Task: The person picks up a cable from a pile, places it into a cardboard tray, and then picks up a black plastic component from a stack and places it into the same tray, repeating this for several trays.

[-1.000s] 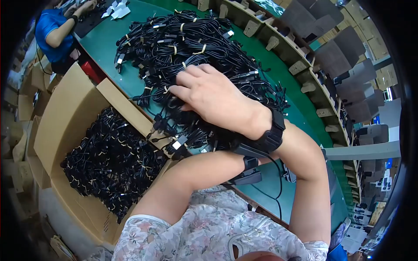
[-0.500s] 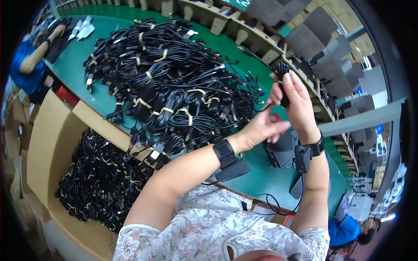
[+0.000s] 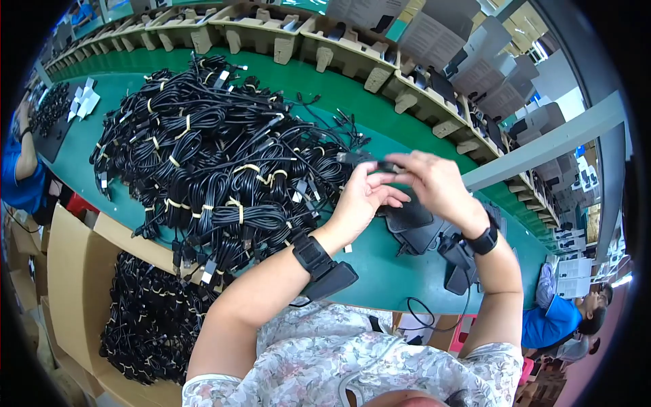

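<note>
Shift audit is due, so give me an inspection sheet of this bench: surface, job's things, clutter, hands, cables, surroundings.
Surface: green bench top, mostly covered on its left part.
Job's things: a black cable end held up between both hands; its exact connector type is too small to tell.
Clutter: dark pads or holders lie on the bench under the hands.
Hands: left hand and right hand meet on the cable end; each wrist wears a black band.
Cables: large heap of tied black cable bundles on the bench; more fill a cardboard box at the left.
Surroundings: cardboard trays line the far edge; other workers sit at left and lower right.
</note>
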Demonstrator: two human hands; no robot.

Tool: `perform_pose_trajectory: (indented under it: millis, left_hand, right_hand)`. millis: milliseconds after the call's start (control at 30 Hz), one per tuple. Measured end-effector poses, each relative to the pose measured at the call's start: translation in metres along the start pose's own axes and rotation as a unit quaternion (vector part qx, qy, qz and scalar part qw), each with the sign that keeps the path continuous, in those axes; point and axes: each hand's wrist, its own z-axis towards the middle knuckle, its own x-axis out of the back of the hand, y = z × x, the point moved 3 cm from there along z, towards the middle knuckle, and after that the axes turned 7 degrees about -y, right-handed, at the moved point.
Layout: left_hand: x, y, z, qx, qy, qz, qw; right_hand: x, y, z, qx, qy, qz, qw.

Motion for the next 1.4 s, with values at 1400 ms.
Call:
perform_pose_trajectory:
  millis: [1400]
  left_hand:
    - [0.011, -0.016, -0.007, -0.045, 0.046, 0.442, 0.895]
  right_hand:
    - [0.043, 0.241, 0.181, -0.349, -0.090, -0.369, 0.857]
